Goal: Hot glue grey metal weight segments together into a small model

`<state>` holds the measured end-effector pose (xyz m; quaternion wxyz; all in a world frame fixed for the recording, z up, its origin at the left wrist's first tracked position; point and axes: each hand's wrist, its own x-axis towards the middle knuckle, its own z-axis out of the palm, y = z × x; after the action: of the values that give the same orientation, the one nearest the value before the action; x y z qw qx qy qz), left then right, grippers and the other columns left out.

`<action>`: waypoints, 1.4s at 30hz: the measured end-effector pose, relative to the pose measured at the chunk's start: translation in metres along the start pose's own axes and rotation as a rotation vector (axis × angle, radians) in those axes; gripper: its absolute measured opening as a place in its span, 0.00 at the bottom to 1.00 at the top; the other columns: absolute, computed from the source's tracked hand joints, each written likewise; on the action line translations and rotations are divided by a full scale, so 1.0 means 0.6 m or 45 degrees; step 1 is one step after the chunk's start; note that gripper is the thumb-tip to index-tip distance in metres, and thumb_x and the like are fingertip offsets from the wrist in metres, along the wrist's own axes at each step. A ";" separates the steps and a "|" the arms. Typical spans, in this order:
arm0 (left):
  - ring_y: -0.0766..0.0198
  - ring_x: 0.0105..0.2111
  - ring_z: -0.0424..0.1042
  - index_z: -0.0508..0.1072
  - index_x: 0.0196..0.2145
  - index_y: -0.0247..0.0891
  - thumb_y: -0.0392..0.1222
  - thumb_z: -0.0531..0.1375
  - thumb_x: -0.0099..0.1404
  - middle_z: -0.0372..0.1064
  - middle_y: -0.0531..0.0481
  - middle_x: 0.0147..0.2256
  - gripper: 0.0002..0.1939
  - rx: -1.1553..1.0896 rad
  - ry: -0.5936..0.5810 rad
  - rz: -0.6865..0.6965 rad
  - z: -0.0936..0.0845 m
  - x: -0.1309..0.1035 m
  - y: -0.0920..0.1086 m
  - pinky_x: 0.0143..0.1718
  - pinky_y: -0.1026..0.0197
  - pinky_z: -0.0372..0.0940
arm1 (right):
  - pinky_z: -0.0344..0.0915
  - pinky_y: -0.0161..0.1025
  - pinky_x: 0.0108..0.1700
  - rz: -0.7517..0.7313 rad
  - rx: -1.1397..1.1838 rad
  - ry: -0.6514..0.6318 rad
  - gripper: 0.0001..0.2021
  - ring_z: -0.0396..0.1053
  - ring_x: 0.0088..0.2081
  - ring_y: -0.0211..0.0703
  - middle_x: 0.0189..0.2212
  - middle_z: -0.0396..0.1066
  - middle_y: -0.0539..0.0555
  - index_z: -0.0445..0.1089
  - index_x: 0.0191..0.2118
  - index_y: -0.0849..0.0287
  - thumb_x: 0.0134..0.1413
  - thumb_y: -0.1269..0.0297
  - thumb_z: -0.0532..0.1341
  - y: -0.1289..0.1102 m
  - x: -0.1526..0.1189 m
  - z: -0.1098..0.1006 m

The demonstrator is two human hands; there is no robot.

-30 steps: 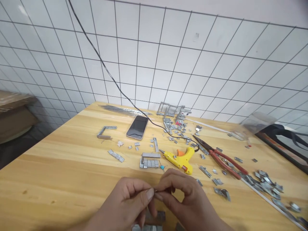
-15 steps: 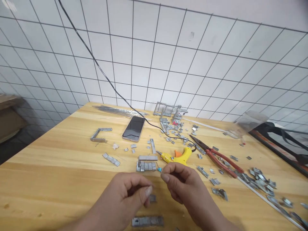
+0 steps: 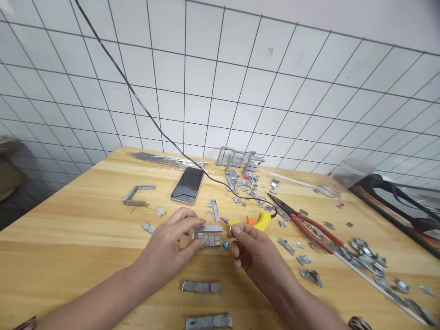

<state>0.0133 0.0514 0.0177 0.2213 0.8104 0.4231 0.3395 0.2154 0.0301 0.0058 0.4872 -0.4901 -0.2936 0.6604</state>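
A block of grey metal pieces [image 3: 210,240] lies on the table in front of me, with a flat grey strip [image 3: 210,228] along its far side. My left hand [image 3: 175,238] is at the left end of both, thumb and forefinger spread around that end; whether they touch is unclear. Pinched at the fingertips, my right hand [image 3: 249,245] is just right of the block; anything inside the pinch is too small to make out. A small blue bit [image 3: 225,245] sits between block and right hand. Behind that hand lies a yellow glue gun [image 3: 263,221], partly covered.
Nearer me lie two grey metal strips, one jointed [image 3: 201,287] and one longer [image 3: 208,321]. Red-handled pliers [image 3: 311,229] and scattered metal scraps [image 3: 364,254] are to the right. A phone [image 3: 187,185], a C-shaped metal frame [image 3: 132,195] and thin rods [image 3: 165,159] lie farther back.
My left hand has moved forward to the metal block, and its thumb and forefinger have spread. My right hand stays pinched and has turned slightly. The jointed strip below is now uncovered.
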 end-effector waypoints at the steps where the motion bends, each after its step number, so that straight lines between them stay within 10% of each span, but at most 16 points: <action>1: 0.66 0.27 0.64 0.74 0.43 0.40 0.35 0.59 0.62 0.68 0.48 0.37 0.11 -0.005 -0.007 0.003 0.002 0.001 -0.003 0.25 0.65 0.61 | 0.51 0.28 0.15 0.008 -0.012 -0.002 0.19 0.58 0.14 0.31 0.13 0.65 0.44 0.67 0.26 0.59 0.35 0.50 0.71 0.002 0.002 0.000; 26: 0.63 0.31 0.69 0.75 0.35 0.35 0.35 0.55 0.65 0.71 0.47 0.32 0.08 -0.193 0.015 -0.015 0.011 0.007 -0.007 0.29 0.64 0.63 | 0.41 0.27 0.13 0.235 0.000 -0.036 0.15 0.47 0.11 0.26 0.08 0.56 0.42 0.66 0.20 0.61 0.37 0.57 0.70 -0.005 0.018 0.022; 42: 0.63 0.30 0.67 0.75 0.35 0.34 0.35 0.55 0.65 0.70 0.47 0.31 0.09 -0.223 0.011 -0.005 0.013 0.007 -0.014 0.30 0.63 0.62 | 0.42 0.26 0.14 0.263 0.019 -0.053 0.13 0.49 0.15 0.24 0.23 0.63 0.46 0.68 0.29 0.63 0.36 0.60 0.66 -0.016 0.013 0.021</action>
<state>0.0165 0.0590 0.0084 0.2902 0.7855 0.3945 0.3782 0.2066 0.0418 0.0157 0.4140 -0.5004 -0.2466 0.7193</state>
